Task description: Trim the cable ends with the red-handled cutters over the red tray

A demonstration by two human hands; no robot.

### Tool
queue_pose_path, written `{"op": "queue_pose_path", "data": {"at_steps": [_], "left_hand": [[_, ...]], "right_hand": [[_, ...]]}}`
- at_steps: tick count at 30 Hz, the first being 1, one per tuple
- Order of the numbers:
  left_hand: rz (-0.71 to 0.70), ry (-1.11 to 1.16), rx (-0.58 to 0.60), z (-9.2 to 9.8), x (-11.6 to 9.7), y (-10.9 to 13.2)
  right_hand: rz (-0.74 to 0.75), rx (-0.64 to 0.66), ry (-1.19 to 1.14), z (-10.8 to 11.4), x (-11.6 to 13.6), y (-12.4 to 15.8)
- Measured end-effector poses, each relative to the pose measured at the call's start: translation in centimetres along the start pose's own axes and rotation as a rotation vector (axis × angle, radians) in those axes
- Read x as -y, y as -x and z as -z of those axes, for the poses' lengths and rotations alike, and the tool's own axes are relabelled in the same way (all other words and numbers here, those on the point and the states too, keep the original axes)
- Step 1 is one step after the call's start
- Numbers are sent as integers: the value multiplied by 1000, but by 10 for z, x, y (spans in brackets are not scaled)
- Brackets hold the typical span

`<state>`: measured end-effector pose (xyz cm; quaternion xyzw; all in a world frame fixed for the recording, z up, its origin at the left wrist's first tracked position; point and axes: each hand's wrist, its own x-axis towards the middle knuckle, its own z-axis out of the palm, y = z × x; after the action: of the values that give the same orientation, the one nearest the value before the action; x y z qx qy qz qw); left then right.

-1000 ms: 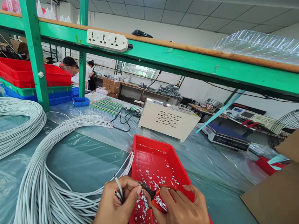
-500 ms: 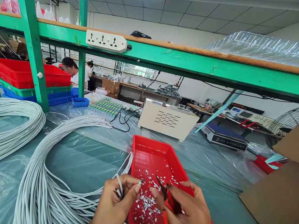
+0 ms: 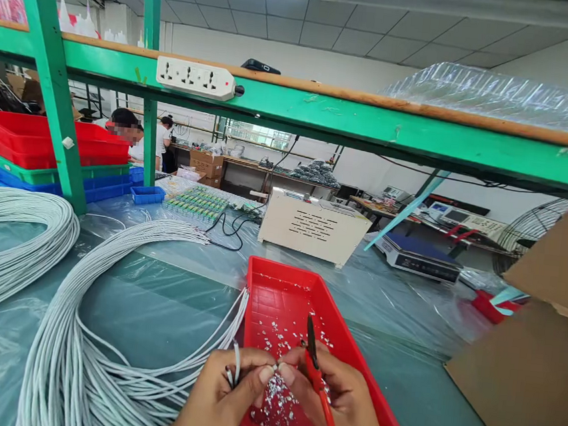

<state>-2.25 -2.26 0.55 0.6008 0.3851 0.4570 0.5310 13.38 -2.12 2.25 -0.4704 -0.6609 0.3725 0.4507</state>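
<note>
My left hand [image 3: 229,392] is closed, pinching the end of a white cable [image 3: 236,362] between thumb and forefinger. My right hand [image 3: 341,399] meets it there, its thumb and forefinger at the same cable tip. Tucked in that hand are red-handled wire cutters [image 3: 321,380], dark jaws pointing up. Below both hands is a red tray [image 3: 277,286] strewn with small silvery scraps [image 3: 278,403]. A thick bundle of white cables [image 3: 67,326] curves over the table on the left, some strands running to the tray's left rim. Fingers hide the cable tip itself.
Another cable coil [image 3: 54,251] lies far left, before stacked trays [image 3: 69,145]. A beige metal box [image 3: 313,226] and a scale [image 3: 415,256] stand behind the tray. Cardboard [image 3: 525,370] borders the right. A green shelf beam [image 3: 324,113] crosses overhead. A person [image 3: 124,127] sits beyond.
My right hand has moved left to meet the left hand at the cable tip. The cutters have swung more upright, away from the tip. The view has shifted slightly.
</note>
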Motion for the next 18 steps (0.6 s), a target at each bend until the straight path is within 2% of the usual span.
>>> {"op": "queue_pose_path", "data": {"at_steps": [4,7,9,13,14,15,18], "left_hand": [[-100,-100,92,1,-10,-1],[-159,-151,115,2,-12,-2],[-126,-140,101,1,-8,-2],[-35,-52,18,-1,3,0],[-27,-24,1,-2,5,1],[-21,7,1,-3,7,2],[-28,101,-83,-6,7,3]], "right_hand": [[-235,114,-327,-2,5,3],[-301,134,-482,-4,0,1],[-292,101,-513,-4,-3,-1],[-149,-113,-286,2,-6,-4],[-177,-119,-205,4,-7,-4],[-206,-48,-135,5,-8,-3],[-108,-13,22,6,-12,-1]]}}
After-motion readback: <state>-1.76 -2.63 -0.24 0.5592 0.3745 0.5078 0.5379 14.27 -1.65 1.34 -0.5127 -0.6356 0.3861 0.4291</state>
